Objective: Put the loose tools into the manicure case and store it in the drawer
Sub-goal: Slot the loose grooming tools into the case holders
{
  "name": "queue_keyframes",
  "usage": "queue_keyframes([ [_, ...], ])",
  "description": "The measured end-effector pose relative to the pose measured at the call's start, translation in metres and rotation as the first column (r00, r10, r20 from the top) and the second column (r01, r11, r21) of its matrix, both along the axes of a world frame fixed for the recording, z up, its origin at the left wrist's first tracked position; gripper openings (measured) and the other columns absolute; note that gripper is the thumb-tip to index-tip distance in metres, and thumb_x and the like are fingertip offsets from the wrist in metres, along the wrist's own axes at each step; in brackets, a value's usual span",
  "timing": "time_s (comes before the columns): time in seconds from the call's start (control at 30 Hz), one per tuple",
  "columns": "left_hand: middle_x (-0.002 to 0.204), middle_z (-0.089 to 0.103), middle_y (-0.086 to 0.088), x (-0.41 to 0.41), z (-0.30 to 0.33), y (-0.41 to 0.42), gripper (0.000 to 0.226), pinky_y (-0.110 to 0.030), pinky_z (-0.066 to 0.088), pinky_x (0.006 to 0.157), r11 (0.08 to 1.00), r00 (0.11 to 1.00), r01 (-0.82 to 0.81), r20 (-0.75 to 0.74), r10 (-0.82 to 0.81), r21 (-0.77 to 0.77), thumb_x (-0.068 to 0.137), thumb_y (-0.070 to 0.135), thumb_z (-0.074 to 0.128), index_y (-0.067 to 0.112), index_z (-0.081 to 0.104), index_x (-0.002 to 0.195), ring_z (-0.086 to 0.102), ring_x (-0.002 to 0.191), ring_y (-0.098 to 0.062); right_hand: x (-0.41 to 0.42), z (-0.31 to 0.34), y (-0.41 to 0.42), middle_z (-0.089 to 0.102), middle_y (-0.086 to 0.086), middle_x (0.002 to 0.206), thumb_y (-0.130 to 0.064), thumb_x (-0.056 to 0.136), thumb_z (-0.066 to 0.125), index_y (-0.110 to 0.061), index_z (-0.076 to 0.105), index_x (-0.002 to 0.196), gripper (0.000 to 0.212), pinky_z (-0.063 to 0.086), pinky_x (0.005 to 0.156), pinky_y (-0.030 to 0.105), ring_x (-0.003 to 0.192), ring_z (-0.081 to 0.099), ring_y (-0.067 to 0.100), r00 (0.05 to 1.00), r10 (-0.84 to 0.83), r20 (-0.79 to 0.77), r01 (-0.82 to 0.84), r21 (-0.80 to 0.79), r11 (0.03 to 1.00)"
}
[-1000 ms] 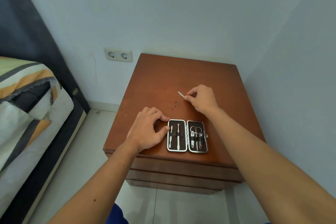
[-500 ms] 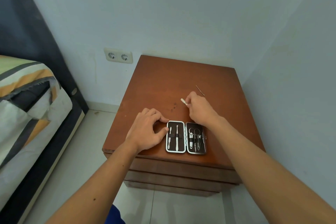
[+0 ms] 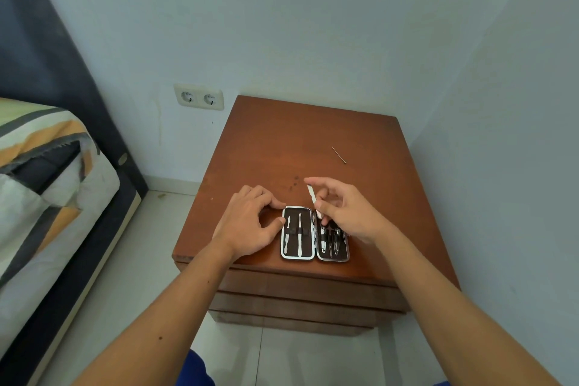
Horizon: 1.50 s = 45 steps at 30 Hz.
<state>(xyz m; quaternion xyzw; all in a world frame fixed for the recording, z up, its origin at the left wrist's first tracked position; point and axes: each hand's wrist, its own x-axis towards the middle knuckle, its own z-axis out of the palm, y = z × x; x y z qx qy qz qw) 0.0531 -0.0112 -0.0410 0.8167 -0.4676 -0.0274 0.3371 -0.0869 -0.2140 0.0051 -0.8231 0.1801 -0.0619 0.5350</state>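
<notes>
The manicure case (image 3: 315,255) lies open and flat near the front edge of the brown nightstand (image 3: 269,141), with several metal tools strapped in both halves. My left hand (image 3: 250,224) rests on the wood, thumb and fingertips touching the case's left edge. My right hand (image 3: 347,213) hovers over the case's upper right half and pinches a small flat silver tool (image 3: 311,193) that points up and away. A thin metal pick (image 3: 339,154) lies loose farther back on the right of the nightstand top.
Drawer fronts (image 3: 300,290) show below the nightstand's front edge, all closed. A bed with a striped cover (image 3: 47,185) stands at the left, across a strip of tiled floor. A double wall socket (image 3: 199,97) sits behind. Walls close in at the back and right.
My right hand lifted the flat silver tool off the nightstand top and carried it toward me, over the case. The thin pick it had covered now shows. My left hand stayed put.
</notes>
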Motion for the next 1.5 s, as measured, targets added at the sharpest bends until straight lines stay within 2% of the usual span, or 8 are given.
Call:
queue_keyframes([
  [0.13,0.105,0.059,0.022,0.000,-0.001,0.000,0.024,-0.028,0.034,0.089,1.000,1.000,-0.002,0.003,0.002,-0.008,0.086,0.049,0.065,0.035,0.071,0.105,0.049,0.103,-0.008,0.002,0.001,0.005,0.063,-0.002,0.087,-0.005,0.100,0.064,-0.032,0.062,0.133,0.042,0.056,0.075,0.040,0.069,0.062,0.014,0.999,0.022,0.023,-0.021,-0.037,0.999],
  [0.33,0.104,0.060,0.021,0.000,-0.001,0.001,0.022,-0.027,0.033,0.088,1.000,1.000,-0.001,0.003,0.001,-0.021,0.086,0.048,0.066,0.036,0.071,0.104,0.050,0.103,-0.008,0.003,-0.009,0.009,0.072,-0.009,0.086,-0.020,0.094,0.072,-0.046,0.060,0.125,0.042,0.048,0.080,0.035,0.074,0.051,0.011,1.000,-0.005,0.031,0.013,-0.270,0.963],
  [0.4,0.104,0.060,0.022,-0.001,-0.001,0.001,0.022,-0.027,0.032,0.087,1.000,1.000,-0.003,0.006,0.003,-0.023,0.086,0.048,0.066,0.036,0.071,0.104,0.049,0.103,-0.008,0.001,-0.013,0.011,0.073,-0.014,0.087,-0.022,0.094,0.073,-0.045,0.060,0.125,0.041,0.043,0.087,0.026,0.086,0.054,0.014,1.000,-0.005,0.025,0.013,-0.303,0.953],
  [0.5,0.105,0.059,0.022,-0.001,0.000,0.000,0.023,-0.026,0.030,0.087,1.000,1.000,-0.005,0.006,0.005,-0.019,0.086,0.048,0.066,0.036,0.071,0.105,0.049,0.104,-0.008,-0.002,-0.013,0.015,0.069,-0.016,0.094,-0.022,0.095,0.073,-0.040,0.062,0.130,0.041,0.033,0.085,0.013,0.097,0.049,0.002,1.000,0.008,0.020,0.000,-0.372,0.928],
  [0.7,0.106,0.059,0.022,-0.001,0.000,0.000,0.025,-0.029,0.032,0.089,1.000,1.000,-0.007,0.003,0.007,-0.005,0.085,0.050,0.065,0.036,0.070,0.105,0.048,0.105,-0.008,-0.009,-0.010,0.011,0.048,-0.013,0.118,-0.044,0.092,0.074,-0.029,0.061,0.140,0.052,0.039,0.109,0.030,0.117,0.039,0.007,0.991,0.040,-0.124,-0.099,-0.508,0.855],
  [0.9,0.107,0.058,0.023,0.000,0.000,0.000,0.024,-0.030,0.035,0.092,1.000,1.000,-0.004,0.003,0.004,0.003,0.087,0.049,0.066,0.037,0.070,0.107,0.048,0.105,-0.007,-0.026,-0.008,0.016,0.040,-0.015,0.135,-0.062,0.084,0.071,-0.025,0.048,0.154,0.083,0.032,0.118,0.030,0.130,0.029,0.009,0.970,0.098,-0.221,-0.211,-0.579,0.788],
  [1.1,0.109,0.058,0.023,0.000,0.000,0.000,0.023,-0.028,0.035,0.092,1.000,1.000,-0.002,0.005,0.002,0.010,0.088,0.047,0.068,0.037,0.070,0.108,0.049,0.106,-0.006,-0.034,-0.012,0.026,0.046,-0.013,0.142,-0.056,0.086,0.071,-0.023,0.065,0.140,0.063,0.033,0.117,0.028,0.132,0.032,0.011,0.989,0.086,-0.122,-0.146,-0.661,0.736],
  [1.5,0.107,0.058,0.023,-0.001,0.000,0.001,0.027,-0.030,0.036,0.093,1.000,1.000,0.002,0.007,-0.002,0.003,0.086,0.051,0.063,0.036,0.070,0.108,0.049,0.105,-0.007,-0.040,-0.010,0.024,0.044,-0.020,0.146,-0.058,0.079,0.075,-0.034,0.071,0.117,0.045,0.034,0.114,0.030,0.138,0.028,0.008,0.982,0.128,-0.137,-0.182,-0.541,0.821],
])
